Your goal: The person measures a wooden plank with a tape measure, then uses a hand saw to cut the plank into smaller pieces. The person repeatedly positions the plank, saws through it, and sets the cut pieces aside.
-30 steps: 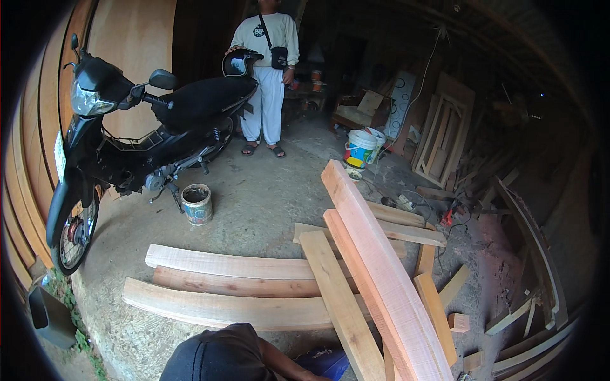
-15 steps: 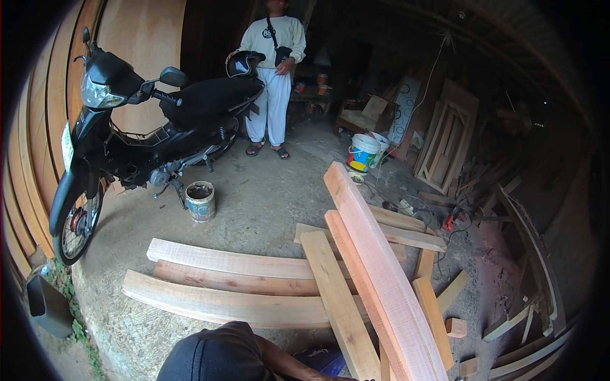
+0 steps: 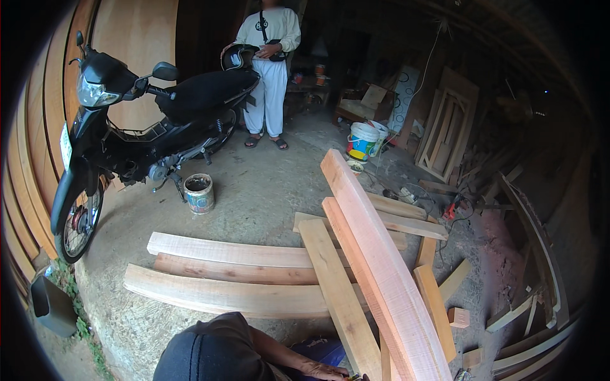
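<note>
At the lower edge my left arm, in a dark sleeve, bends to the right across blue cloth [image 3: 321, 351]. My left hand [image 3: 327, 370] is beside the near end of a pale plank [image 3: 340, 298]. Its fingers are curled at a small yellowish and dark item, cut off by the frame edge and too small to name. A thick pinkish beam [image 3: 391, 247] slants across the other boards, just right of that plank. Along its left side runs a second reddish beam [image 3: 359, 270]. My right hand is out of view.
Long boards [image 3: 222, 293] lie on the concrete at left. A black motorbike [image 3: 159, 114] stands behind a paint-smeared bucket [image 3: 199, 197]. Nearby a person in white [image 3: 270, 82] holds a helmet [image 3: 238, 57]. White buckets [image 3: 363, 141], a red tool [image 3: 450, 211] and offcuts [image 3: 459, 317] lie rightward.
The floor scene sits slightly higher in the picture, and more of my left hand shows. The standing person's hand has moved up and across toward the helmet.
</note>
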Available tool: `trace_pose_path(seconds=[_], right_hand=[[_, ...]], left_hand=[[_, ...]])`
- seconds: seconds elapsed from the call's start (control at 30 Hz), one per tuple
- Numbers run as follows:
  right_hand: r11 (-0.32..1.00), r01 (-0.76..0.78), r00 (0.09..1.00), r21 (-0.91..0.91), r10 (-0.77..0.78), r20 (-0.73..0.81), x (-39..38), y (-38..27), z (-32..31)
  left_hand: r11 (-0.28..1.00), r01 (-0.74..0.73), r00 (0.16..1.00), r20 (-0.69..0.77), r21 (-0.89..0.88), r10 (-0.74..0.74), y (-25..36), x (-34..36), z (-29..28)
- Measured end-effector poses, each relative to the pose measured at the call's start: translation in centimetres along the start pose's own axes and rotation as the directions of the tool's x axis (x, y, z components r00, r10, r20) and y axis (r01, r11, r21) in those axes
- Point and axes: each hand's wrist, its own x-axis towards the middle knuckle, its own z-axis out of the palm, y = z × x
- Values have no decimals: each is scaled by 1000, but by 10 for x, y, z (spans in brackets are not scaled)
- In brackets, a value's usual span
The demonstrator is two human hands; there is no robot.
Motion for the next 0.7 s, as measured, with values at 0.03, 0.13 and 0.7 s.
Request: trace_pose_path(seconds=[0.03,0.13,0.7], right_hand=[[999,-10,997,35,7,73,-2,1,6],[986,-109,984,130,89,151,-3,-3,20],[939,-233,959,251,180,218,1,-16,6]], left_hand=[[1000,11,1000,-19,-16,-11,-2,-1,-2],[997,43,997,-57,-67,-47,-7,-3,-3],[943,170,947,-217,-286,-237,-8,-2,-11]])
